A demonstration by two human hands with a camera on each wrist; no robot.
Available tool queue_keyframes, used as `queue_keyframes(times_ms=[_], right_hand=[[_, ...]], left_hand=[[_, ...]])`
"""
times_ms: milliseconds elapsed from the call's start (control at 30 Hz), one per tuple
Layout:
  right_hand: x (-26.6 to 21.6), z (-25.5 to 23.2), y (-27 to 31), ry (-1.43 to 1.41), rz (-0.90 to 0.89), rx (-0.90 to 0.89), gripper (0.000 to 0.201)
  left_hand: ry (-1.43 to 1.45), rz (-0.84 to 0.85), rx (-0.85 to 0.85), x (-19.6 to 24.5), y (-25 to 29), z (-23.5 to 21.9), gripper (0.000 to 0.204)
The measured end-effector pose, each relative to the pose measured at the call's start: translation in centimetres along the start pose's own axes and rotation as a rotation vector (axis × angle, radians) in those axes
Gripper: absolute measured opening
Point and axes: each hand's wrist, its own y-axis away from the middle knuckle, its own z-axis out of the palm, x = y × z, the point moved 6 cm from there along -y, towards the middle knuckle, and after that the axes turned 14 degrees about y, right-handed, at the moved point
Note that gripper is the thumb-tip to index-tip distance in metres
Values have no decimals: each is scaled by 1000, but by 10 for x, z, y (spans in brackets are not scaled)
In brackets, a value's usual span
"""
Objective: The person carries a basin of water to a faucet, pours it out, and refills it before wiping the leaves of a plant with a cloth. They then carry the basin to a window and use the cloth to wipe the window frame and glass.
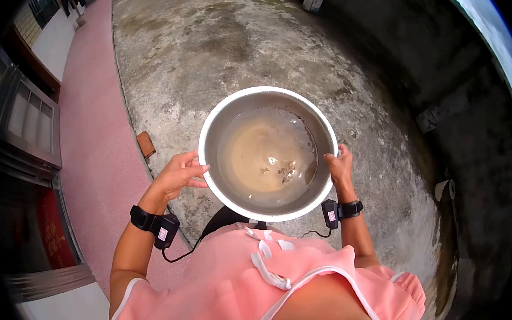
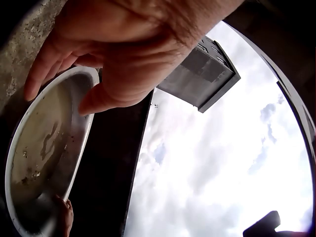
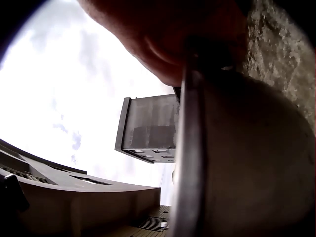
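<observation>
Between the two hands, a metal basin (image 1: 261,91) is held by opposite sides of its rim; by the left hand (image 1: 176,178) it is pinched lightly, thumb over the edge and fingers spread outside; by the right hand (image 1: 340,168) it is gripped with the thumb inside and fingers outside; the left hold would best be firmed, so that weight is shared evenly; the rim should be held level, since the cloudy water (image 1: 246,152), specked with dark bits (image 1: 287,169) nearer the right hand, could be spilled by a dip; beyond the left hand, the brick (image 1: 145,144) should be avoided underfoot.
</observation>
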Motion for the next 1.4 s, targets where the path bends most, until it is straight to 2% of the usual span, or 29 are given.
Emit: queue_keyframes(times_ms=[67,200,300,400,567,633,767,967,1133,1233,1300,1400], right_hand=[[-6,10,-51,1,79,-11,30],[-29,26,-170,7,63,109,30],[-35,37,-252,-65,164,108,31],[-41,51,-352,-3,90,204,32],[-48,73,-540,23,103,114,35],[-56,86,-614,41,91,102,34],[-66,95,-750,36,109,52,32],[-98,127,-960,-46,115,85,30],[-109,160,-1128,16,132,144,28],[-121,172,-1216,-49,185,124,28],[-133,180,-1283,-35,157,154,27],[-146,201,-1389,-45,119,183,25]], left_hand=[[-8,-17,-39,29,-63,-8,48],[-20,-49,-98,105,-202,-16,44],[-54,-101,-111,157,-288,-22,43],[-68,-90,-142,204,-389,-24,42],[-56,-106,-93,256,-550,-25,42],[-57,-108,-53,301,-613,-25,43],[-2,-113,-32,355,-718,-17,44],[-26,-70,-25,455,-914,-26,43],[-70,-89,-81,549,-1085,-38,41],[-111,-136,-90,601,-1169,-48,42],[-111,-157,-85,632,-1234,-53,43],[-115,-99,-75,681,-1334,-56,42]])
